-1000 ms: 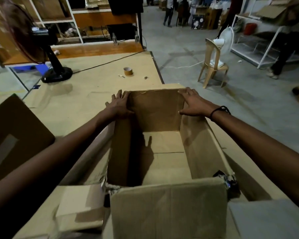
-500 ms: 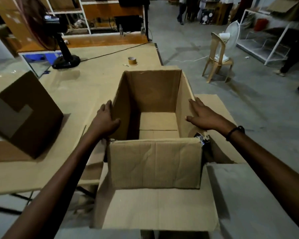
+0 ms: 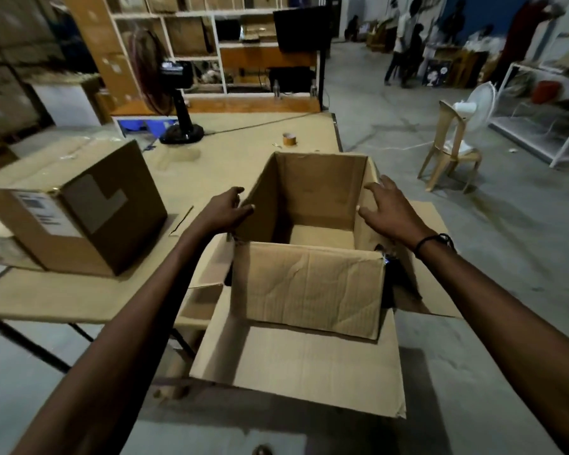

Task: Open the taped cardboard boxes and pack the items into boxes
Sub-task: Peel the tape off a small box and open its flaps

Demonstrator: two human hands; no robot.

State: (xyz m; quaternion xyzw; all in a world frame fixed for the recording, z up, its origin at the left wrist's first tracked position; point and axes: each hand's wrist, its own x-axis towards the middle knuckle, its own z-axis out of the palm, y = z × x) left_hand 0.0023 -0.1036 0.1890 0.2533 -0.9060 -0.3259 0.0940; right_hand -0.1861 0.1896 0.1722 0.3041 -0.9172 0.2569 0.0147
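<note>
Head view: the open box (image 3: 309, 284) overhangs the table (image 3: 237, 152) edge at 6 o'clock. Left hand (image 3: 225, 210) grasps its left wall; right hand (image 3: 386, 208) lies flat, released, on the right wall. Uneven pressure could tip it floorward.

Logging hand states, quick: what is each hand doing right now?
Left hand: fingers curled on the open box's left wall edge, holding it.
Right hand: open, fingers spread against the box's right wall.
</note>
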